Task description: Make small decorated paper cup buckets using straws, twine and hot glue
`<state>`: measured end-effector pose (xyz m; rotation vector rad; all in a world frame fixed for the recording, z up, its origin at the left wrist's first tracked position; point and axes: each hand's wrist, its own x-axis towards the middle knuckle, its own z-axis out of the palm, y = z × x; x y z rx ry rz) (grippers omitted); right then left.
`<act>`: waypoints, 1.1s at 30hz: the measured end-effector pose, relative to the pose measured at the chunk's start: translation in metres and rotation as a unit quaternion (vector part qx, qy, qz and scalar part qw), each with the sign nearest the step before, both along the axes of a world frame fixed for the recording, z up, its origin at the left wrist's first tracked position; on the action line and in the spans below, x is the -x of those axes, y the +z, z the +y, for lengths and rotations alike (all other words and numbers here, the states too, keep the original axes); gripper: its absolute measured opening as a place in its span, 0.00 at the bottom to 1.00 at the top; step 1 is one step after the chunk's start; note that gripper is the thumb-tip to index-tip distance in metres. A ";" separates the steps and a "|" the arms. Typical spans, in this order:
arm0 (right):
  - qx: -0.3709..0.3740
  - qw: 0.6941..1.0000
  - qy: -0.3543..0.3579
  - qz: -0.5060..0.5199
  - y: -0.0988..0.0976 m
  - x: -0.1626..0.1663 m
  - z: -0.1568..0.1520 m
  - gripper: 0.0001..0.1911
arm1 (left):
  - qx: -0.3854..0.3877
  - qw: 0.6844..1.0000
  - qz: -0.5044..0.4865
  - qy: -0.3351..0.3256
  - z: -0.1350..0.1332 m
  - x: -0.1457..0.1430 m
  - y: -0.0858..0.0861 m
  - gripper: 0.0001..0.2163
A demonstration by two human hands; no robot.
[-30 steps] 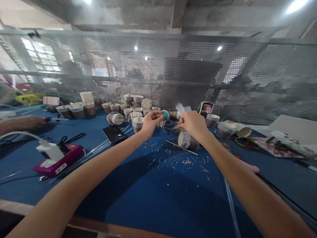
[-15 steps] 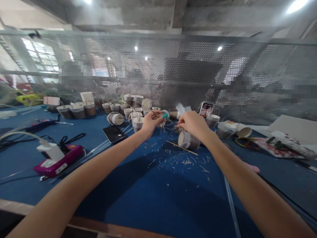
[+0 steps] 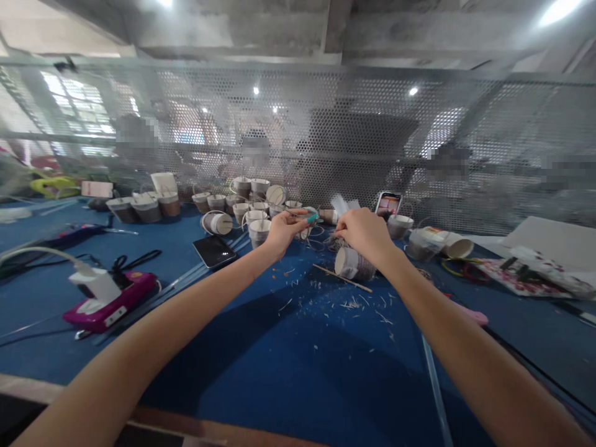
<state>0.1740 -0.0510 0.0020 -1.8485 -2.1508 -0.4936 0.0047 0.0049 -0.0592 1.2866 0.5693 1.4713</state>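
My left hand (image 3: 282,231) is stretched out over the blue table (image 3: 298,360), its fingers closed on a small tool with a teal handle (image 3: 311,218). My right hand (image 3: 364,232) is close beside it, pinched shut on something thin that I cannot make out. Thin pale wire loops (image 3: 317,237) lie between the two hands. Just below my right hand a small grey-brown cup (image 3: 354,264) lies on its side, with a thin wooden stick (image 3: 342,277) in front of it. Pale shavings (image 3: 358,304) are scattered on the cloth nearer to me.
Several small cups with wire handles (image 3: 246,205) stand behind my hands along a perforated metal screen (image 3: 326,136). A dark phone (image 3: 213,251) lies left of them, a second phone (image 3: 387,205) leans at the screen. A pink device with a white plug (image 3: 105,298) sits at left. Tipped cups (image 3: 437,243) lie at right.
Another person's forearm at the far left edge has gone from view. My two hands have stayed nearly where they were, with only small finger movements.
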 end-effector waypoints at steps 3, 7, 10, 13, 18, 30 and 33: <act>-0.013 1.000 -0.007 0.008 0.001 0.000 -0.001 0.06 | 0.014 1.000 0.008 0.003 0.000 0.000 -0.001 0.14; -0.026 0.999 -0.009 0.016 -0.001 0.000 0.000 0.06 | 0.013 1.000 -0.009 -0.007 0.002 0.000 -0.003 0.13; -0.030 0.999 -0.010 0.029 -0.002 0.001 -0.001 0.07 | 0.020 0.999 -0.024 -0.014 0.001 0.000 -0.003 0.13; -0.033 0.998 -0.019 0.040 -0.003 0.004 -0.002 0.08 | 0.034 0.999 -0.037 -0.015 -0.002 -0.001 -0.002 0.13; -0.025 0.999 -0.009 0.044 -0.003 0.004 -0.002 0.09 | 0.027 0.999 -0.040 -0.002 -0.003 -0.002 0.001 0.11; 0.015 1.000 0.006 0.016 0.003 0.001 -0.004 0.05 | 0.014 1.000 -0.003 0.019 -0.005 -0.001 0.003 0.13; 0.007 1.000 -0.004 0.001 0.001 0.001 -0.002 0.05 | 0.020 1.000 0.000 0.016 -0.004 0.000 0.002 0.13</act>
